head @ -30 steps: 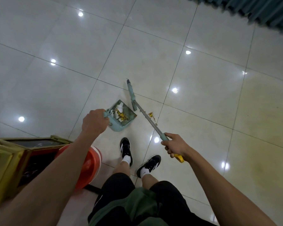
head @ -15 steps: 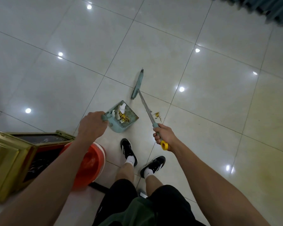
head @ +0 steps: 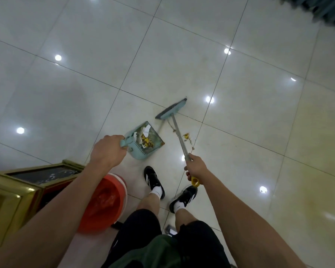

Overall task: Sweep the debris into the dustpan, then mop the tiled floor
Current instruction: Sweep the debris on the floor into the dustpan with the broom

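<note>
Left hand [head: 106, 151] clamped round dustpan [head: 145, 141] handle, pan mouth on floor [head: 66, 84], paper and yellow scraps inside. Right hand [head: 196, 168] wrapped round broom [head: 172, 111] shaft near yellow end. Loose debris [head: 188, 138] beside shaft, right of pan. Scraps light, likely scatter; short gentle strokes, high grip fine.

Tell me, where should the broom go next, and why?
Probably a short pull of the broom toward the dustpan. Yellow crumbs lie on the floor right of the pan, beside the broom's stick, and the brush sits beyond them. The left hand grips the pan's handle and the right hand grips the stick.
</note>
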The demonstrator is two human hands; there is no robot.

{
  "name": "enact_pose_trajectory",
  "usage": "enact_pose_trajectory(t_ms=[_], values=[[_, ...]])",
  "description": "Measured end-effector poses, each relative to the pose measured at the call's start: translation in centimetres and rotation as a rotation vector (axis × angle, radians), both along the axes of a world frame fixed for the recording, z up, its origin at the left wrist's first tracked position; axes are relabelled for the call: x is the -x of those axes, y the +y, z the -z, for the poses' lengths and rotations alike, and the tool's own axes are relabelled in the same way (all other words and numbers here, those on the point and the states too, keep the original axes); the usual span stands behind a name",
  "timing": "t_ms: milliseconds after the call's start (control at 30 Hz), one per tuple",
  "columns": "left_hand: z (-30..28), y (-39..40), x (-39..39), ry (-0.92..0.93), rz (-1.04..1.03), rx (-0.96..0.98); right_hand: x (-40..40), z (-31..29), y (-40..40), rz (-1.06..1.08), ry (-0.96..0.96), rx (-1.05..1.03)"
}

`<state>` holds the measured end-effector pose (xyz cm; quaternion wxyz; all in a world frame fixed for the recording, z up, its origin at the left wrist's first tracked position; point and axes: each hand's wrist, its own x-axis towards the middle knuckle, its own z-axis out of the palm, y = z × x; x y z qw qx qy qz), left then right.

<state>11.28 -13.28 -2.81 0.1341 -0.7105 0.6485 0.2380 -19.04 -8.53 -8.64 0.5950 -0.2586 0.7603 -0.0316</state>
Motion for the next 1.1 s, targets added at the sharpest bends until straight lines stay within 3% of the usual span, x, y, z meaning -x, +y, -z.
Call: enact_pose_trajectory(t_ms=[167, 567, 733, 933, 1100], values=[[-0.1, 0.0, 0.2, -0.013, 0.011, 0.021, 2.1, 0.2, 1.7, -0.403, 0.170, 0.018], [-0.9, 3.2, 8.0, -0.064, 0.100, 0.068, 9.8, -0.6, 8.9, -0.521, 0.261, -0.026], [-1.1, 4.9, 10.8, -0.074, 0.145, 0.082, 13.2, -0.6, 12.5, -0.492, 0.264, -0.032], [-0.7, 7.2, 13.7, -0.022, 0.116, 0.061, 17.5, -1.0, 16.8, -0.311, 0.218, -0.057], [-0.5, 7.9, 15.1, 0.003, 0.154, 0.044, 19.2, -1.9, 19.6, 0.069, 0.030, -0.020]])
